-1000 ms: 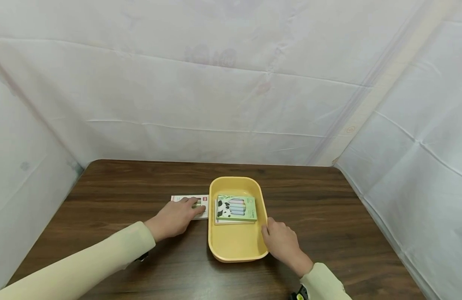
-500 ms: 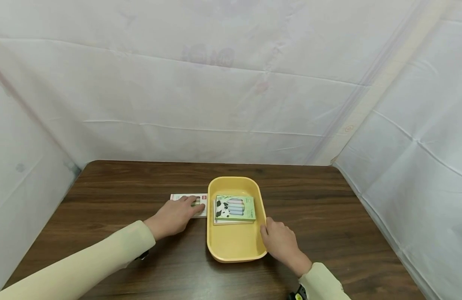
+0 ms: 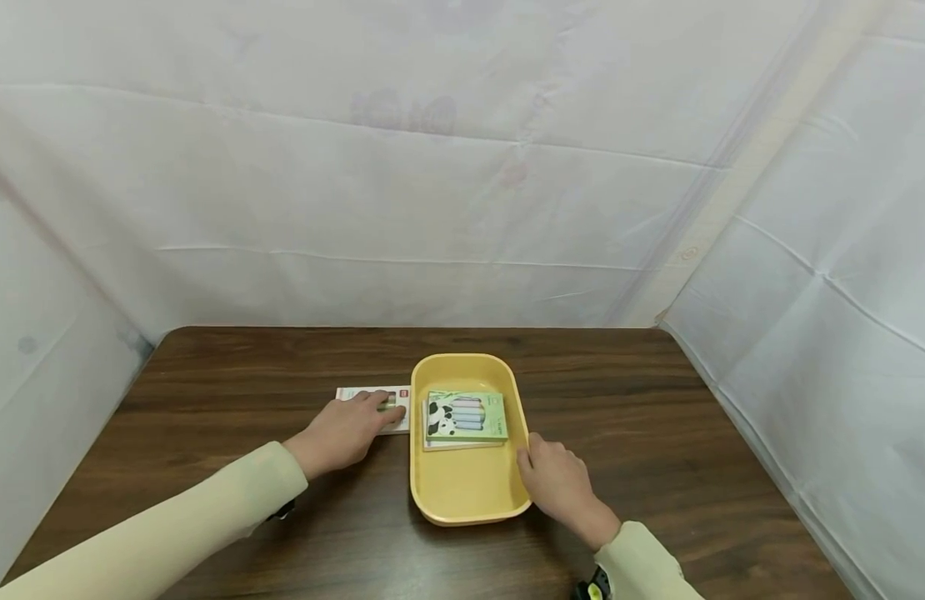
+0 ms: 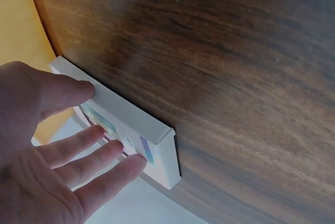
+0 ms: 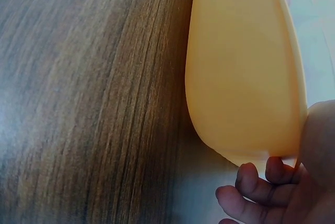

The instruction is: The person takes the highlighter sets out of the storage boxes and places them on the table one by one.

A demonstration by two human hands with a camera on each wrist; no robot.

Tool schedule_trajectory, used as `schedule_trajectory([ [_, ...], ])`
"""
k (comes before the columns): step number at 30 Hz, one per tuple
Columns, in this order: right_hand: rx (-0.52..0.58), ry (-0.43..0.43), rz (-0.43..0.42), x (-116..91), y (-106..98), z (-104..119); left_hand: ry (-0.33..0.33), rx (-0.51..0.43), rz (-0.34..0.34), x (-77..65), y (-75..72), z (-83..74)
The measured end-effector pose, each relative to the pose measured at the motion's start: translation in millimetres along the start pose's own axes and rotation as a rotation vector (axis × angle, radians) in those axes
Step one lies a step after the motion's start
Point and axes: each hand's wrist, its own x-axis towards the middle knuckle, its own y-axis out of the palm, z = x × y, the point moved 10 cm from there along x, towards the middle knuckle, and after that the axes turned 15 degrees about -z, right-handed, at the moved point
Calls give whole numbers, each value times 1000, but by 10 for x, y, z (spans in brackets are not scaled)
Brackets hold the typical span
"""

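Note:
My left hand (image 3: 342,433) rests on a flat white box (image 4: 123,108) with a coloured picture on its face, lying on the table beside the yellow tub's left wall. In the left wrist view its fingers lie fairly straight on the printed face, with the thumb at the box's edge. My right hand (image 3: 560,483) grips the right rim of the yellow plastic tub (image 3: 470,492), thumb over the inside and fingers outside. Inside the tub lies a flat green box (image 3: 466,415) printed with a panda and pastel sticks. A white box beneath it is mostly hidden.
The dark wood table (image 3: 230,383) extends around the tub on every side. White sheeting (image 3: 402,200) hangs behind the table and along both sides. A dark watch (image 3: 593,587) sits at the right wrist.
The whole scene has shifted slightly left in the head view. Both hands, the tub and the boxes keep the same places relative to one another.

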Motion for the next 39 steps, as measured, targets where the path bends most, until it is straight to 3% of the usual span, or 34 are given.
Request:
schedule_trajectory([
  [15,6,-2,16,-34,55,61,-64,-16,62,-85,37,99],
  [24,9,-9,17,-92,39,73,-34,11,-50,-120,-63,67],
  [31,13,-5,19,-106,33,59,-70,0,-46,-101,-123,81],
  [39,11,-19,16,-80,52,86,-82,0,-116,-57,-226,93],
])
